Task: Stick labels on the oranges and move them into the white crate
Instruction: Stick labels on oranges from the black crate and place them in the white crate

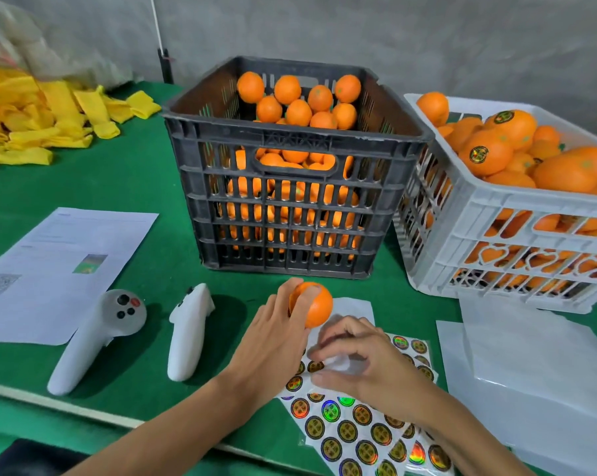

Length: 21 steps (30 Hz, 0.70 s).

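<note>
We look down on a green counter. The left hand grasps a single orange, fingers curled over its top, just in front of the black crate and near the counter's front edge. The right hand rests on the label sheet, thumb and fingers pinching its lifted, curled white edge; whether a label is already peeled free we cannot tell. The sheet carries rows of round, shiny labels and lies at the front edge of the counter, right of centre.

The black crate stands mid-counter, partly filled with unlabelled oranges. The white crate stands just beside it, toward the right edge, heaped with oranges, several showing round labels.

Two white handheld controllers lie side by side left of the hands, near the front edge. A printed paper sheet lies beyond them toward the left edge. Yellow foam sleeves are piled at the far left corner. A stack of blank white sheets lies in front of the white crate at the right front corner.
</note>
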Motion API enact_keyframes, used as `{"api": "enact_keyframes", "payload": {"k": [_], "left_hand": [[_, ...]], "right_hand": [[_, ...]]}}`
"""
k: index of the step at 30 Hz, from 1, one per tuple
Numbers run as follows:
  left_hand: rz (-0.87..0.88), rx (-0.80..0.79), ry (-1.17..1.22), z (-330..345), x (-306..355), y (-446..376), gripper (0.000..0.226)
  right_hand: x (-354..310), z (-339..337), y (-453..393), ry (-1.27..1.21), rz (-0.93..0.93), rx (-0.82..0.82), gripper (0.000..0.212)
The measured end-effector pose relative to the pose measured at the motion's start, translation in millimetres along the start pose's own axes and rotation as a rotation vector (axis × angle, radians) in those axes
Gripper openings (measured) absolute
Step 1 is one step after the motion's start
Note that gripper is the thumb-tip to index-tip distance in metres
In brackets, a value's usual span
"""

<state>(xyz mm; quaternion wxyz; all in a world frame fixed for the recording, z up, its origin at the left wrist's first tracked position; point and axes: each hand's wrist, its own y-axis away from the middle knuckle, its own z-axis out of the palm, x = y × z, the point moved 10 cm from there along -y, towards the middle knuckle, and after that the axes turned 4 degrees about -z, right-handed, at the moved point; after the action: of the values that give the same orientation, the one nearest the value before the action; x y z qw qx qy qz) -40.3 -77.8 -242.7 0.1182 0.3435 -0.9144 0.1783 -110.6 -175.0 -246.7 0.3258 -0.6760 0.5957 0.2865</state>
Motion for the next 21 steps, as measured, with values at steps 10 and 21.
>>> {"api": "enact_keyframes", "payload": {"k": [10, 21], "left_hand": [[-0.005, -0.025, 0.056, -5, 0, 0, 0.056], [-0.019, -0.013, 0.057, -2, -1, 1, 0.055]], "right_hand": [[-3, 6, -12, 0.209, -0.100, -0.150, 0.038], [-9, 5, -15, 0.269, -0.266, -0.048, 0.021]]}}
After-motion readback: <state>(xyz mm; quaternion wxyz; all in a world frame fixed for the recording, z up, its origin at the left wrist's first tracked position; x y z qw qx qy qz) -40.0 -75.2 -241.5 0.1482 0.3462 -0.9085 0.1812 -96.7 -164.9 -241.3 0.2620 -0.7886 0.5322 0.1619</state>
